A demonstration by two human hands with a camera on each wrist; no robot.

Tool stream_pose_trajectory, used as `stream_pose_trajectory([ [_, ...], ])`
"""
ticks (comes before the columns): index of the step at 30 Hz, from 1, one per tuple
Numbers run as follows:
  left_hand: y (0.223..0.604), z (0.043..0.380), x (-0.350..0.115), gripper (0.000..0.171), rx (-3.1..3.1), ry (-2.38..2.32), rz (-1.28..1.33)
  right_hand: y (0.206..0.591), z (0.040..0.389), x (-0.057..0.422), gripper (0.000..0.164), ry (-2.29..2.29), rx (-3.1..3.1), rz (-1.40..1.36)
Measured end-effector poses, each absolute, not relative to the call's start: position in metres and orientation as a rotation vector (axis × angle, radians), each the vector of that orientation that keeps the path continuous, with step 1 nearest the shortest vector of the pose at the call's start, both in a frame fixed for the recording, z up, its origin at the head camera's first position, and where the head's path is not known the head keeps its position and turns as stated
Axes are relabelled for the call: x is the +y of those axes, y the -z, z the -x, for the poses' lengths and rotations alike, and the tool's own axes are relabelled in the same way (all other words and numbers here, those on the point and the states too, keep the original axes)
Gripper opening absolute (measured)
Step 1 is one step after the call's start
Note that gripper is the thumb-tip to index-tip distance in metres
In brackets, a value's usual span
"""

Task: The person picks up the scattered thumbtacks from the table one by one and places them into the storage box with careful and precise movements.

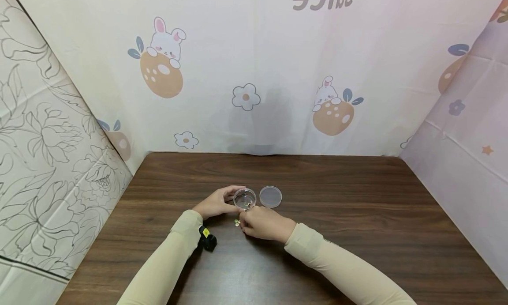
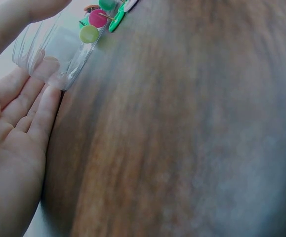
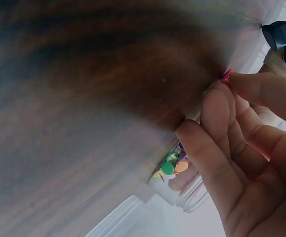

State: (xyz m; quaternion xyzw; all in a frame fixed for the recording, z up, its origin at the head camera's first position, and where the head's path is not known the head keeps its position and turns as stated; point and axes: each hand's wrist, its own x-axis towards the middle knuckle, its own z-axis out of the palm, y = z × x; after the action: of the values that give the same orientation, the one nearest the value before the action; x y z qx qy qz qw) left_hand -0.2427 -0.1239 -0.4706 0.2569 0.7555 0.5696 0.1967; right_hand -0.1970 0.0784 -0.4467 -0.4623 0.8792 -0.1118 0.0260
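Observation:
My left hand (image 1: 216,203) holds the side of a clear round jar (image 2: 59,42), thumb on one side and fingers on the other. Colourful thumbtacks (image 3: 167,167) show through the jar's wall, in green, orange, yellow and purple. Just in front of the jar, my right hand (image 1: 263,223) pinches a pink thumbtack (image 3: 225,75) between thumb and fingertip; only its edge peeks out. A few loose thumbtacks (image 1: 237,223) lie on the table beside the right fingers. In the left wrist view a green thumbtack (image 2: 116,21) appears at the jar's edge.
A clear round lid (image 1: 271,196) lies flat right of the jar. The brown wooden table (image 1: 337,199) reaches back to a patterned curtain (image 1: 278,53). A black wrist camera (image 1: 208,239) sticks out from the left cuff, close to the table.

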Motion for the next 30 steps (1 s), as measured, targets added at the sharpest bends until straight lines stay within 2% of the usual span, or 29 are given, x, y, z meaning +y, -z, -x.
stream_pose_trajectory([
  [30, 0.4681, 0.241, -0.1233, 0.068, 2.14, -1.577, -0.715, 0.4441, 0.1952, 0.0817, 0.015, 0.39, 2.65, 1.371],
])
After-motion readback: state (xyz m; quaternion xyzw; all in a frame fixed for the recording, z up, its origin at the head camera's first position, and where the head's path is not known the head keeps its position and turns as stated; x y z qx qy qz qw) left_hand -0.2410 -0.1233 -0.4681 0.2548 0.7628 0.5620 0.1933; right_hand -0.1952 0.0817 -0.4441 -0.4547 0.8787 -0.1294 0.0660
